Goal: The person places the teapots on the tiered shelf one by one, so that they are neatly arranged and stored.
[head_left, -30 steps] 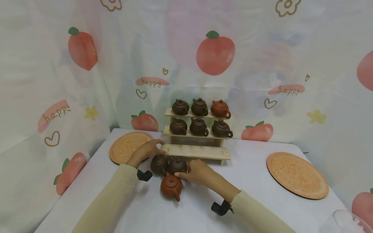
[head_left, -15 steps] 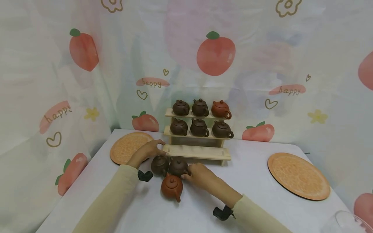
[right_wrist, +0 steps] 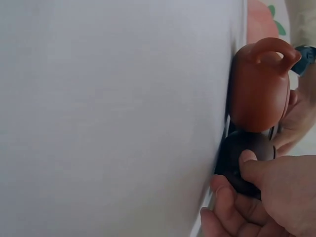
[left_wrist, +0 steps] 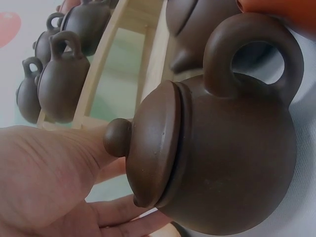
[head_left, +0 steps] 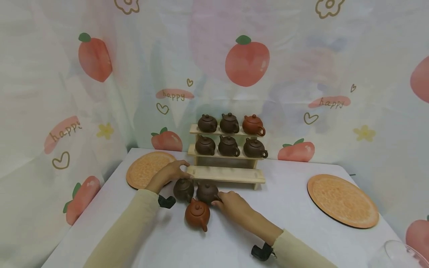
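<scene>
- Your table (head_left: 301,223) is the biggest thing here, draped in smooth white cloth, with a peach-printed curtain (head_left: 100,93) hanging behind it; only the head view takes in both.
- The pale wooden rack (head_left: 226,173) stands at the table's back in three steps. Its two upper shelves hold six small round teapots, and the bottom shelf is bare wood.
- Two flat round orange mats lie on the cloth, one (head_left: 342,201) well off to your right and one (head_left: 145,168) just behind your left hand.
- Your left hand (head_left: 172,171) rests at the left end of the rack's bottom shelf, fingers loosely curled against the wood. The left wrist view shows the palm open and holding nothing.
- Your right hand (head_left: 232,204) has its fingertips on the right dark teapot (head_left: 206,192). The right wrist view shows thumb and fingers pressed round its rounded side (right_wrist: 244,165), a grip the head view barely reveals.
- Three teapots sit together on the cloth in front of the rack: the left dark teapot (head_left: 183,189), the one you grip, and the reddish clay teapot (head_left: 197,214) nearest you.
- The left wrist view shows the left dark teapot (left_wrist: 222,148) close up: matte, fine-grained clay, looped handle, knobbed lid.
</scene>
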### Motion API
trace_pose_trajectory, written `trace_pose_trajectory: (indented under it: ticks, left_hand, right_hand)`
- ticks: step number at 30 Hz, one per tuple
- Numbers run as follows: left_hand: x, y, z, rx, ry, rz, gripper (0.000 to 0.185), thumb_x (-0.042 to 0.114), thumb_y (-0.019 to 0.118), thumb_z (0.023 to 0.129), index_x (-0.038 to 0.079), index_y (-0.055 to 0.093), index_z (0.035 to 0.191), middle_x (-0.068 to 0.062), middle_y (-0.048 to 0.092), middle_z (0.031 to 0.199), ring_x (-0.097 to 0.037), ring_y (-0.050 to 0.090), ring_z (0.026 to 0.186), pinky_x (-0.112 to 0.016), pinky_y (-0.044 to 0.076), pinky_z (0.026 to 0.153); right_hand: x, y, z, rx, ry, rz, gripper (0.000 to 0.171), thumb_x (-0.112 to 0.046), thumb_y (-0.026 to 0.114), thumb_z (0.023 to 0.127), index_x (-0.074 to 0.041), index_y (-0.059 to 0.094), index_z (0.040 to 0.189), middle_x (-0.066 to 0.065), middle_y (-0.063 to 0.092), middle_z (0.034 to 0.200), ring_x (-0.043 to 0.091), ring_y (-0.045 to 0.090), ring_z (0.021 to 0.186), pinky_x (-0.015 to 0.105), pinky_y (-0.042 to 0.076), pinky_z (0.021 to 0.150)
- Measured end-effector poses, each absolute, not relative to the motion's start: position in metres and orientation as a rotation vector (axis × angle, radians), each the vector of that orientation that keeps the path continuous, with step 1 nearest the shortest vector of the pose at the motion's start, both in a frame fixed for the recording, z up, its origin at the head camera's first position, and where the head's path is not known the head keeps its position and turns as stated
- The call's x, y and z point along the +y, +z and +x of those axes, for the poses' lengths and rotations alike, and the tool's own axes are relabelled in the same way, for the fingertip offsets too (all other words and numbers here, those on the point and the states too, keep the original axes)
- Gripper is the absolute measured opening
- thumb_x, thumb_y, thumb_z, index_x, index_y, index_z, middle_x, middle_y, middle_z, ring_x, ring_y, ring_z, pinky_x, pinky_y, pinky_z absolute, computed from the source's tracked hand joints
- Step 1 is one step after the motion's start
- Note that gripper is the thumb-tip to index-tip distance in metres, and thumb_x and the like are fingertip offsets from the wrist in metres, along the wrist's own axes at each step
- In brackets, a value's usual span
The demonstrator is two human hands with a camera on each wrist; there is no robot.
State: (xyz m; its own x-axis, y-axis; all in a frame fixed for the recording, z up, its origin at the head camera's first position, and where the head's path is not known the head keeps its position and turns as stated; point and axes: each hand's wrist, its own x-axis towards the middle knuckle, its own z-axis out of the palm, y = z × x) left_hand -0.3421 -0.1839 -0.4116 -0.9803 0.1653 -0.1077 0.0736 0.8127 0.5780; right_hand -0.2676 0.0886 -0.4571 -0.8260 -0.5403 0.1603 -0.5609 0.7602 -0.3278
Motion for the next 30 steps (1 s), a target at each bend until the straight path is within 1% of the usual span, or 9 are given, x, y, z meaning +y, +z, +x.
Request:
trace_pose_trajectory:
  ticks: [3, 8, 15, 30]
  left_hand:
    - [-0.184, -0.412, -0.342, 2.839, 0.896, 0.183, 0.061, 0.037, 0.083, 0.092, 0.012, 0.062, 0.144, -0.024, 0.054, 0.153, -0.043, 0.052, 0.140, -0.057, 0.042, 0.114]
    - [-0.183, -0.413, -0.343, 2.826, 0.891, 0.183, 0.062, 0.037, 0.083, 0.093, 0.011, 0.061, 0.145, -0.024, 0.053, 0.155, -0.043, 0.050, 0.143, -0.057, 0.041, 0.115]
    - [-0.185, -0.414, -0.345, 2.824, 0.903, 0.190, 0.062, 0.037, 0.084, 0.092, 0.011, 0.062, 0.144, -0.025, 0.053, 0.154, -0.042, 0.051, 0.142, -0.057, 0.041, 0.115]
    - [-0.184, -0.413, -0.343, 2.820, 0.904, 0.198, 0.063, 0.040, 0.084, 0.091, 0.011, 0.062, 0.143, -0.024, 0.053, 0.154, -0.042, 0.051, 0.141, -0.057, 0.041, 0.114]
  right_hand:
    - [0.097, -0.457, -0.265, -2.897, 0.546, 0.910, 0.022, -0.027, 0.073, 0.100, -0.007, 0.068, 0.090, 0.004, 0.065, 0.074, 0.015, 0.062, 0.068, 0.035, 0.046, 0.060]
    - [0.116, -0.455, -0.258, -2.894, 0.535, 0.892, 0.024, -0.029, 0.074, 0.100, -0.008, 0.068, 0.089, 0.002, 0.062, 0.070, 0.015, 0.060, 0.067, 0.036, 0.045, 0.059]
    - [0.145, -0.454, -0.247, -2.902, 0.527, 0.843, 0.028, -0.029, 0.072, 0.101, -0.013, 0.060, 0.082, -0.004, 0.051, 0.065, 0.011, 0.048, 0.062, 0.031, 0.040, 0.057]
    - [0.204, -0.457, -0.229, -2.875, 0.625, 0.779, 0.033, -0.031, 0.070, 0.103, -0.020, 0.053, 0.077, -0.012, 0.041, 0.063, 0.004, 0.041, 0.060, 0.024, 0.037, 0.056]
